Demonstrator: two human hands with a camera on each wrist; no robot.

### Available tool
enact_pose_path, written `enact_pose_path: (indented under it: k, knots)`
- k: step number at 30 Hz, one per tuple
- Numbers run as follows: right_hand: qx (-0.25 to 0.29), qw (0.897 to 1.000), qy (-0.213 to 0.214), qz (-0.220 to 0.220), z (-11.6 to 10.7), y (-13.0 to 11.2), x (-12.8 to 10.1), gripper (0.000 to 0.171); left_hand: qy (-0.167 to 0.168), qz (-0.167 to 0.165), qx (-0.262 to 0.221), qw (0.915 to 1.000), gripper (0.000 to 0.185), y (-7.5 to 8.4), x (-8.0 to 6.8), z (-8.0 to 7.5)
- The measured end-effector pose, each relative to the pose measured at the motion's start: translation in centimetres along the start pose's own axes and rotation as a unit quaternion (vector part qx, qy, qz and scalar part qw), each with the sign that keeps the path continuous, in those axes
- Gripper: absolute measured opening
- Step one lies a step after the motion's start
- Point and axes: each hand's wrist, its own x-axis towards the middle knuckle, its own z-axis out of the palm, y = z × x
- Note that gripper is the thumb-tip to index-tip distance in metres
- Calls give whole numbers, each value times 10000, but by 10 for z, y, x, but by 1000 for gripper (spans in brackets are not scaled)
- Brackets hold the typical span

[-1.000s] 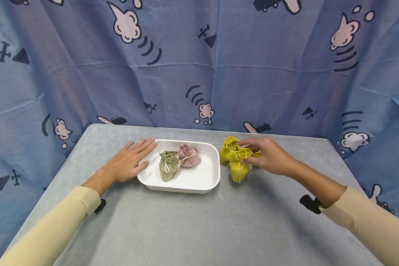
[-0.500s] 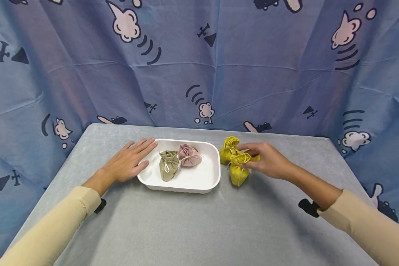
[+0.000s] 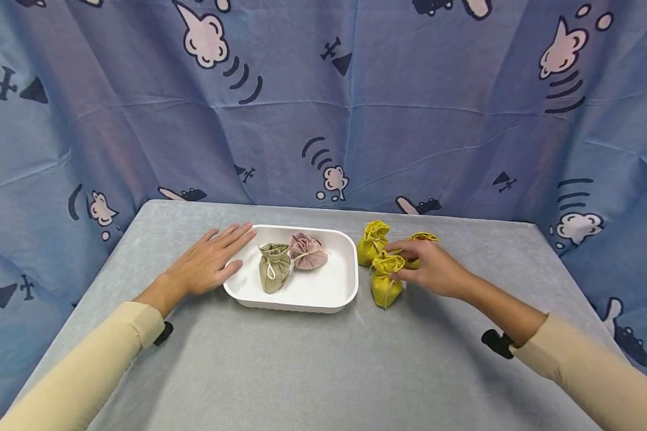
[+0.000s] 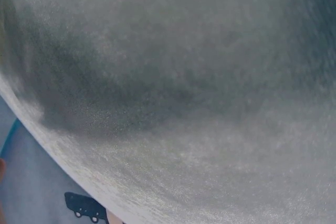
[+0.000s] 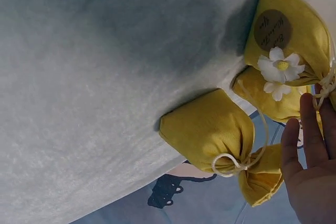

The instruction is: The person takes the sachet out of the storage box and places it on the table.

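Observation:
My left hand [image 3: 207, 261] rests with straight fingers on the left rim of a white tray [image 3: 323, 290]. Inside it lie a sage-green drawstring pouch [image 3: 272, 276] and a dusty pink one [image 3: 308, 256]. Right of the tray, my right hand [image 3: 432, 266] pinches the neck of a yellow drawstring pouch [image 3: 386, 290]. The right wrist view shows this pouch [image 5: 294, 30] with a round brown label and a white flower. A second yellow pouch [image 3: 370, 250] stands behind it near the tray's edge. The third yellow pouch [image 3: 425, 237] is partly hidden behind the right hand.
A grey cloth-like tabletop [image 3: 280, 371] bears everything and fills most of the left wrist view. Its far edge meets a blue patterned curtain [image 3: 280, 143]. A black wrist strap piece [image 3: 497, 343] hangs under the right sleeve.
My right hand has drawn the held yellow pouch slightly toward the front of the table. More of the third pouch shows behind the hand. The left hand and tray have stayed put.

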Motion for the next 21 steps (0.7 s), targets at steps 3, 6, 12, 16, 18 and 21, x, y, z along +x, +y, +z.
enact_pose_path:
  k: [3,6,12,16,18,21]
  knots:
    - [55,9998,85,-146,-3,1,1,47,10,6,-5,10000,64,1,0,0]
    - [100,9993,159,-320,-7,-1,2,46,24,3,-4,10000,64,1,0,0]
    - [-22,9990,142,-420,-14,-12,8,44,52,15,4,10000,64,0,0,1]
    - [-116,9984,150,-527,-19,-23,14,44,39,9,-9,10000,64,0,0,1]
    - [-145,9979,166,-605,-21,-27,17,44,28,6,-16,10000,64,0,0,1]
    - [-207,9974,180,-665,-22,-33,22,46,41,9,-28,10000,64,0,0,1]
